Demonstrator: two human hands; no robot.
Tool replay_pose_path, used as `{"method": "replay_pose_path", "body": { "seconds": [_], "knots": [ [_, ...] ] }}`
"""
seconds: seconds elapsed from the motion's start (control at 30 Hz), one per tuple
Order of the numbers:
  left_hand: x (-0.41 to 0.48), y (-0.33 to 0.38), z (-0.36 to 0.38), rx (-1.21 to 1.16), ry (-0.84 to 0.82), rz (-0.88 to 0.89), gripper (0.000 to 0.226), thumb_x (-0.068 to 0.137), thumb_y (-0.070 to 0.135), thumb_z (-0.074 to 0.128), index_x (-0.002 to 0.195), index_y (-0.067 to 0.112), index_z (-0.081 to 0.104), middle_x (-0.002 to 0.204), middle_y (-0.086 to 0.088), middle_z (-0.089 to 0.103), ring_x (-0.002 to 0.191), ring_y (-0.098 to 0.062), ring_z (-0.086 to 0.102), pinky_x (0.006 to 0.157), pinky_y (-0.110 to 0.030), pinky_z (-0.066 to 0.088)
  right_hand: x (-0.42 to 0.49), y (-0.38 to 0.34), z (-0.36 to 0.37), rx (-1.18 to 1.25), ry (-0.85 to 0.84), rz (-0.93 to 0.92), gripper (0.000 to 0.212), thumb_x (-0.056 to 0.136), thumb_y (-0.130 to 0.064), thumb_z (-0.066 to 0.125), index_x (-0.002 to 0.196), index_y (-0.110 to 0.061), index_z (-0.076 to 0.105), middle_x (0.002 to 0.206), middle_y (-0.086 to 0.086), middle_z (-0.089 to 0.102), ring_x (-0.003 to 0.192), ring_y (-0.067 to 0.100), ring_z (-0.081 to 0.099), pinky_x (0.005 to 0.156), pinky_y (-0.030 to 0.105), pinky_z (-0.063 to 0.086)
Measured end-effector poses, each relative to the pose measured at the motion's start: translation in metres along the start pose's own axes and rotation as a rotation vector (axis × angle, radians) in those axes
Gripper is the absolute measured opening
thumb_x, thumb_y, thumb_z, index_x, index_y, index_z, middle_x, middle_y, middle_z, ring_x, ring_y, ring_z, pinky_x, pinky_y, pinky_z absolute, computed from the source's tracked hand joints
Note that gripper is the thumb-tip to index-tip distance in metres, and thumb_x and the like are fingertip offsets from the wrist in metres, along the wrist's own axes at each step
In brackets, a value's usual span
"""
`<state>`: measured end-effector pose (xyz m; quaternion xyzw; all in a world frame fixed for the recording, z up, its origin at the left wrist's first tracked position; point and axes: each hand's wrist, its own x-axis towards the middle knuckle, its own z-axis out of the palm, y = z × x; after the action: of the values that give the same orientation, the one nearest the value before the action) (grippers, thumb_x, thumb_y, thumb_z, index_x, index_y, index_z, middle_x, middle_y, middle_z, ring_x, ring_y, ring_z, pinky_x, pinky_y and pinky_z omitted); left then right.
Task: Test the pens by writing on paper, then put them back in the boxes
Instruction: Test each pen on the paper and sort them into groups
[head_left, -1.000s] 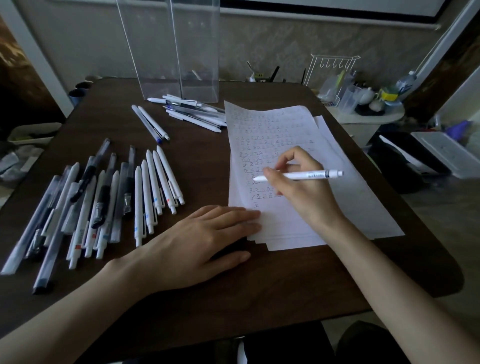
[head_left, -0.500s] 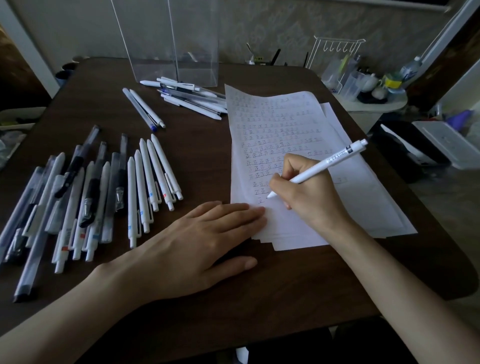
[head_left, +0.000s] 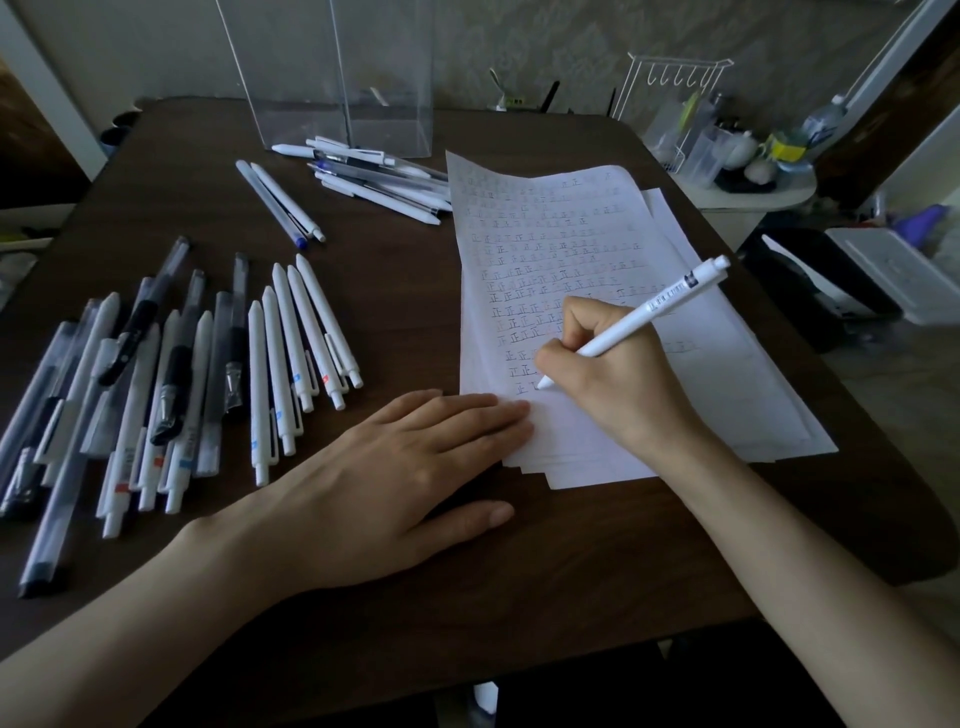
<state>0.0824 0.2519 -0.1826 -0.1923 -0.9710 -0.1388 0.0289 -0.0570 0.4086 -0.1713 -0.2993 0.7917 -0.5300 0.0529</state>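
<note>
testing step: my right hand (head_left: 613, 374) grips white pen (head_left: 639, 317), tip on paper (head_left: 587, 249); left hand (head_left: 395, 478) flat, steadying sheet; next, i judge, into clear box (head_left: 332, 78)

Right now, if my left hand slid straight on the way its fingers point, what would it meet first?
Your left hand, fingertips on the paper, would likely run into the right hand gripping the white pen.

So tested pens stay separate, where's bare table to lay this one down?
Bare table lies between the row of white pens and the paper, and along the near edge below the paper. Crowded: the left pen pile and the pens by the clear boxes.
</note>
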Motion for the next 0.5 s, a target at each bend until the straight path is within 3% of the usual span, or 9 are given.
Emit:
{"method": "replay_pose_path", "body": {
  "seconds": [0.13,0.23,0.33,0.5],
  "knots": [
    [0.0002,0.0001,-0.0006,-0.003,0.01,0.003,0.059,0.097,0.056,0.022,0.147,0.025,0.027,0.152,0.011,0.026,0.139,-0.004,0.02,0.111,-0.037,0.025,0.0007,-0.0004,-0.0001,0.013,-0.003,0.011,0.036,0.079,0.005,0.059,0.058,-0.008,0.032,0.051,0.004,0.025,0.042,0.001,0.046,0.044,0.01,0.034],
    [0.0009,0.0002,-0.0009,-0.009,0.01,0.004,0.059,0.097,0.056,0.022,0.147,0.026,0.027,0.152,0.011,0.026,0.14,-0.004,0.02,0.111,-0.036,0.025,0.0015,-0.0005,0.0,0.009,0.007,0.004,0.039,0.079,0.005,0.058,0.057,-0.011,0.03,0.052,0.001,0.023,0.048,0.011,0.042,0.046,0.007,0.035],
    [0.0006,0.0,-0.0011,-0.017,0.006,0.002,0.059,0.097,0.057,0.022,0.147,0.026,0.026,0.153,0.012,0.024,0.14,-0.003,0.019,0.112,-0.037,0.025,0.0008,-0.002,-0.0011,0.02,-0.005,0.021,0.035,0.08,0.005,0.058,0.059,-0.007,0.033,0.051,0.005,0.026,0.05,0.015,0.049,0.045,0.008,0.035],
    [0.0004,-0.0001,-0.0006,-0.019,0.017,0.008,0.059,0.097,0.056,0.023,0.147,0.026,0.027,0.153,0.011,0.025,0.139,-0.004,0.021,0.111,-0.038,0.027,-0.0011,-0.0044,0.0009,-0.016,-0.035,0.02,0.036,0.079,0.003,0.059,0.059,-0.008,0.032,0.051,0.003,0.026,0.039,-0.002,0.049,0.053,0.031,0.042]
  ]
}}
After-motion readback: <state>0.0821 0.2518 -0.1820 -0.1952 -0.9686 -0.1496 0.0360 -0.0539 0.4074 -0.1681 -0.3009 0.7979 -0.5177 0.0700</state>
